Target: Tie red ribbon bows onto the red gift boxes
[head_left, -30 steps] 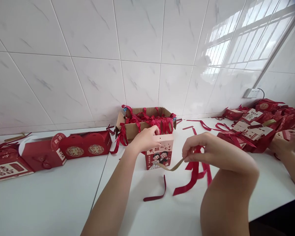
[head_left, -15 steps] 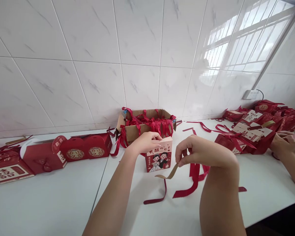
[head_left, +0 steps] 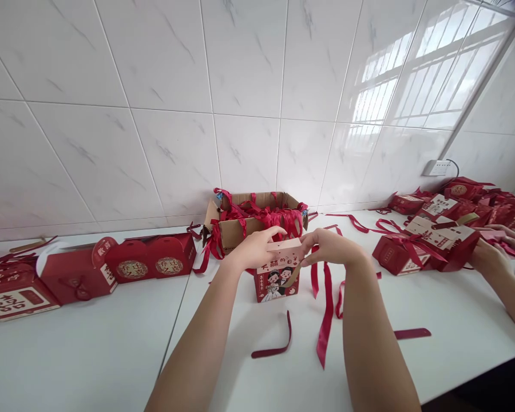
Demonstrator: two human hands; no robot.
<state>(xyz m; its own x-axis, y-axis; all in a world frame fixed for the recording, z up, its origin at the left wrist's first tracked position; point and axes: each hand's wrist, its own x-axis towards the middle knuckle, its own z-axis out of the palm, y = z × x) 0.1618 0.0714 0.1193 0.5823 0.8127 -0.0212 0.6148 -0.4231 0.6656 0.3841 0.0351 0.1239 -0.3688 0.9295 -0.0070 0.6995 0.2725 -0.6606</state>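
A small red gift box with a cartoon wedding couple on its front stands on the white table before me. My left hand grips it at the upper left, thumb along the pale top edge. At the upper right corner, my right hand pinches a tan strip that hangs down across the box front. Red ribbons trail on the table below my right hand; their upper ends are hidden. A dark red strap lies curved in front of the box.
Behind the gift box, a cardboard carton holds many red ribbons. Red boxes line the left side. More boxes are piled at right, where another person's hands work. Another dark red strap lies right of my forearm.
My right hand has moved left to the box's upper right corner, bringing the tan strip against its front. The red ribbons near it have shifted. My left hand stays on the box.
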